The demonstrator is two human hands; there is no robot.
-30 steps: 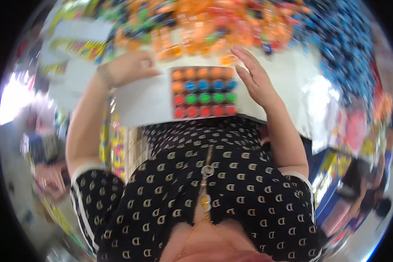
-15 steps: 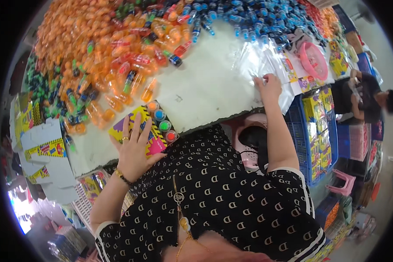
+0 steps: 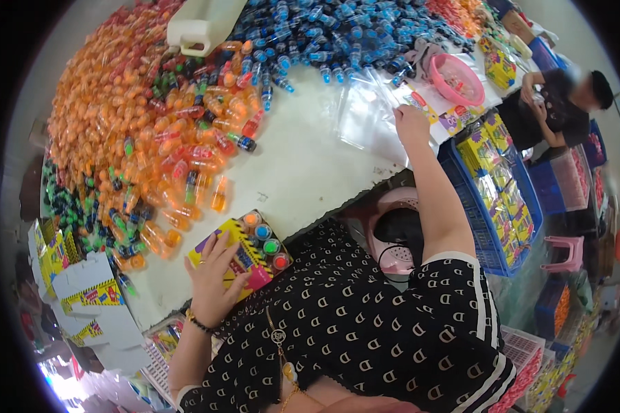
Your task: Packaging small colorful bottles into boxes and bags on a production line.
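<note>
Right hand (image 3: 412,125) has moved from beside the bottles (image 3: 262,232) to clear bags (image 3: 366,113), upper right; can't tell if pinching | left hand (image 3: 215,277) spread wide on box (image 3: 246,259), lower left | tipping box could spill bottles

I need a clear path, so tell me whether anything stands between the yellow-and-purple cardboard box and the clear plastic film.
Nothing visible does: from the box under the left hand to the film by the right hand, only white tabletop shows. The orange plastic bottles lie left of that line.
</note>
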